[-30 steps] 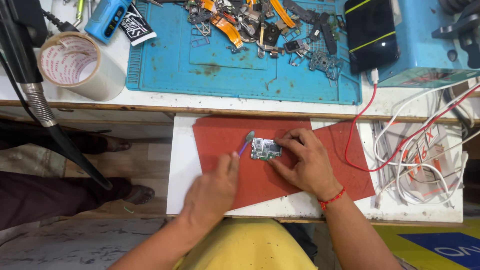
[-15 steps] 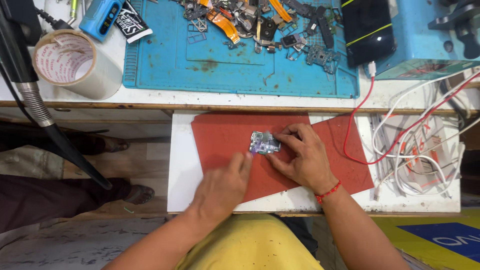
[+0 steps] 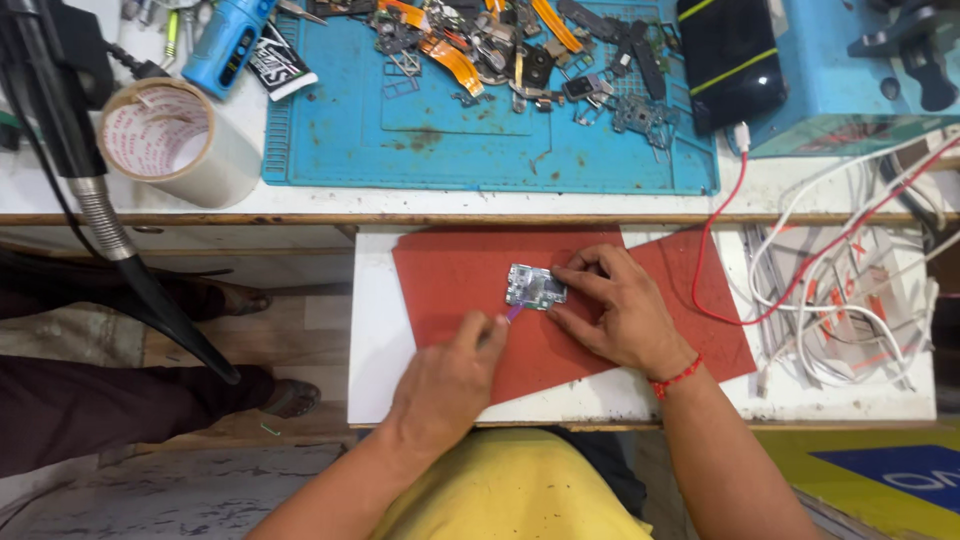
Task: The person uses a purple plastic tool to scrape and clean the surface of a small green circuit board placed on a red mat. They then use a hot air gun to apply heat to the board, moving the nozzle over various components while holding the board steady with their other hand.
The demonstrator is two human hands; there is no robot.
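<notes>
My right hand (image 3: 615, 315) pinned the small circuit board (image 3: 535, 287) with thumb and fingertips closed on its right edge, at 9 o'clock from my knuckles. My left hand (image 3: 450, 375) was curled shut around a thin purple-handled tool (image 3: 512, 314), whose tip met the board's lower left corner at 1 o'clock from that hand. The board lay flat near the centre of the red mat (image 3: 450, 270), which covered most of the white pull-out shelf (image 3: 372, 340).

At 3 o'clock from my right hand, a red wire (image 3: 712, 240) crossed the mat's right edge, and a tangle of white cables (image 3: 850, 300) lay well apart on the shelf's far right. A red thread band (image 3: 678, 377) circled my right wrist.

At 12 o'clock, on the upper bench, the blue work mat (image 3: 420, 140) carried loose flex cables and small metal parts (image 3: 520, 55) along its far edge. A black device (image 3: 733, 55) sat at 1 o'clock. A roll of clear tape (image 3: 175, 140) stood at 10 o'clock, beside a flexible metal hose (image 3: 95, 205).
</notes>
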